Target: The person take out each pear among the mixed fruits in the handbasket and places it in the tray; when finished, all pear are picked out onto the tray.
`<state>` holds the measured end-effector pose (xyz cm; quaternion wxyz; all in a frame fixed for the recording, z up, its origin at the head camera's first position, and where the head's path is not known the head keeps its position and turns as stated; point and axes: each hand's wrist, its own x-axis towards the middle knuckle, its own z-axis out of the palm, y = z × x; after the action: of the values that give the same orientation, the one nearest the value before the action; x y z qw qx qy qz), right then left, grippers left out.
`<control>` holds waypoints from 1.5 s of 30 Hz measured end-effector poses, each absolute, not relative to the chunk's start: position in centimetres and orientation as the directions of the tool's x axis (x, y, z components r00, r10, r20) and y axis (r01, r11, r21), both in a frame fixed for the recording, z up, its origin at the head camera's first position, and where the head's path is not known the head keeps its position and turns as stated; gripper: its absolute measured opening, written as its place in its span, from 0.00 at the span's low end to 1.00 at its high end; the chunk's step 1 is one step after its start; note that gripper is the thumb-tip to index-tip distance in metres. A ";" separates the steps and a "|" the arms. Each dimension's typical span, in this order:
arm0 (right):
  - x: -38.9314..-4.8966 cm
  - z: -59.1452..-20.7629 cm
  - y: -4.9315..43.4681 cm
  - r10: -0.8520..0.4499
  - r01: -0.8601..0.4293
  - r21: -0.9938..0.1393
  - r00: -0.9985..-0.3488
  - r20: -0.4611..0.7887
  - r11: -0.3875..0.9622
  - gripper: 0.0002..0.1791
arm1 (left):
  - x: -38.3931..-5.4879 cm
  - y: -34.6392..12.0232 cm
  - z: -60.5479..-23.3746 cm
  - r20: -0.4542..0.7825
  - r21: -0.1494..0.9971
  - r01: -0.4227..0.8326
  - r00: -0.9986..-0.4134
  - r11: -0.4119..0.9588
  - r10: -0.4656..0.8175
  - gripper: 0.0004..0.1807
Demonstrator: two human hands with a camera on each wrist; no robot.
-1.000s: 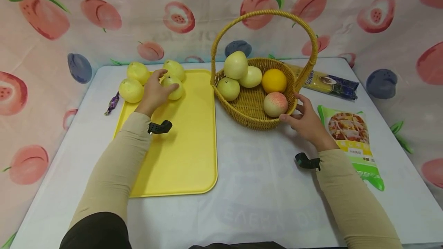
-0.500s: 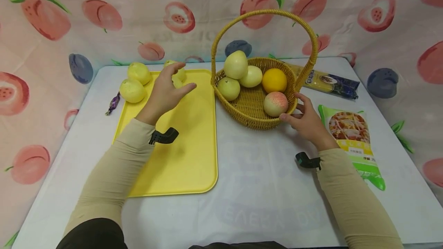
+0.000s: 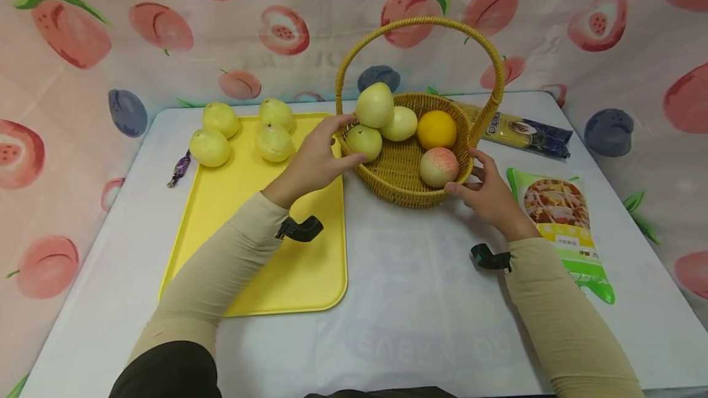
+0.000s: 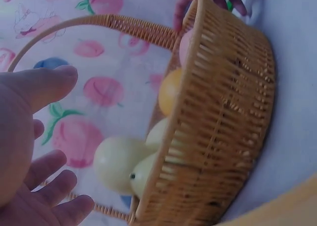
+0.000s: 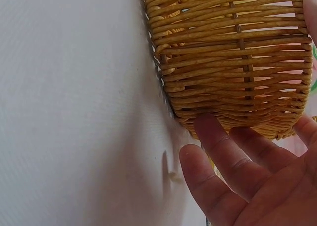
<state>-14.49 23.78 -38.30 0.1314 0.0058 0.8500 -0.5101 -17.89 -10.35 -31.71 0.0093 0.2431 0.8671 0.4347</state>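
In the head view my left hand [image 3: 321, 158] reaches over the tray's right edge to the left rim of a wicker basket [image 3: 406, 192]. Its thumb and fingers are spread around a pale green round fruit [image 3: 364, 142], and the left wrist view shows a gap between hand and fruit. Two more pale green fruits, one on top [image 3: 375, 105], lie with it, beside an orange [image 3: 437, 129] and a peach [image 3: 439, 167]. At the basket's right side my right hand [image 3: 492, 195] holds the rim, thumb in front. The right wrist view has its fingers [image 5: 235, 169] against the woven outside.
Several yellow-green fruits [image 3: 274, 142] sit at the back of a yellow tray [image 3: 287, 263]. A purple wrapped candy [image 3: 179, 167] lies left of it. A long pasta packet [image 3: 525, 134] and a green-yellow food bag [image 3: 564, 226] lie at the right. The basket's tall handle [image 3: 420, 20] arches overhead.
My left hand has left the fruit on the tray and moved right to the basket's left rim, fingers spread. The right hand has stayed at the basket's right side.
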 end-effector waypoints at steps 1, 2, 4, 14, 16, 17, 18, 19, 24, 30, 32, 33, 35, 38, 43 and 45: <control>-14.5 -38.3 23.8 -0.123 0.144 -0.866 -0.966 -0.229 0.479 0.57 | -17.9 -10.0 -31.7 0.192 0.756 0.418 -0.878 0.504 0.439 0.38; -14.5 -38.4 23.8 -0.122 0.143 -0.865 -0.966 -0.228 0.480 0.57 | -17.9 -9.6 -31.7 0.192 0.753 0.423 -0.874 0.505 0.446 0.38; -14.5 -38.4 23.8 -0.122 0.141 -0.865 -0.967 -0.226 0.482 0.57 | -18.1 -8.8 -31.7 0.200 0.742 0.439 -0.866 0.506 0.459 0.38; -14.5 -38.5 23.8 -0.122 0.140 -0.867 -0.967 -0.223 0.478 0.57 | -20.7 -6.1 -32.0 0.221 0.762 0.425 -0.880 0.488 0.421 0.38; -14.5 -38.5 23.8 -0.122 0.140 -0.868 -0.967 -0.222 0.476 0.57 | -21.3 -5.7 -32.0 0.217 0.774 0.404 -0.892 0.487 0.396 0.39; -14.5 -38.5 23.8 -0.122 0.139 -0.868 -0.967 -0.222 0.476 0.56 | -21.5 -5.5 -32.1 0.214 0.782 0.395 -0.897 0.483 0.386 0.40; -14.5 -38.5 23.8 -0.121 0.139 -0.867 -0.968 -0.222 0.478 0.56 | -21.7 -5.4 -32.1 0.213 0.786 0.387 -0.901 0.482 0.378 0.40; -14.5 -38.5 23.8 -0.121 0.139 -0.867 -0.968 -0.221 0.479 0.56 | -21.9 -5.2 -32.2 0.214 0.793 0.382 -0.904 0.475 0.370 0.40; -14.5 -38.5 23.8 -0.125 0.135 -0.867 -0.968 -0.220 0.479 0.56 | -23.0 -4.8 -32.4 0.223 0.805 0.363 -0.918 0.470 0.327 0.40; -14.5 -38.4 23.8 -0.124 0.134 -0.869 -0.968 -0.218 0.477 0.56 | -23.9 -4.2 -32.5 0.200 0.804 0.317 -0.941 0.503 0.274 0.42; -14.5 -38.4 23.8 -0.122 0.136 -0.868 -0.968 -0.219 0.477 0.56 | -24.2 -4.0 -32.6 0.190 0.801 0.307 -0.945 0.513 0.268 0.42; -14.5 -38.4 23.8 -0.122 0.137 -0.868 -0.968 -0.220 0.477 0.56 | -24.3 -3.9 -32.6 0.181 0.801 0.299 -0.947 0.519 0.266 0.42; -14.4 -38.3 23.8 -0.123 0.136 -0.868 -0.968 -0.220 0.477 0.56 | -24.5 -3.8 -32.6 0.168 0.806 0.285 -0.951 0.519 0.261 0.42; -14.4 -38.3 23.8 -0.124 0.135 -0.867 -0.968 -0.219 0.480 0.56 | -24.8 -3.7 -32.6 0.149 0.816 0.265 -0.955 0.514 0.256 0.43; -14.5 -38.2 23.7 -0.117 0.142 -0.863 -0.967 -0.224 0.484 0.56 | -25.3 -3.7 -32.7 0.129 0.829 0.243 -0.959 0.504 0.252 0.43; -14.5 -38.2 23.7 -0.114 0.147 -0.863 -0.967 -0.229 0.484 0.56 | -25.5 -3.7 -32.8 0.119 0.829 0.234 -0.961 0.507 0.249 0.43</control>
<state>-14.54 23.73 -38.23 0.1287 0.0095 0.8518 -0.5078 -25.46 -3.71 -32.82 0.0077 0.1389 0.8681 0.4765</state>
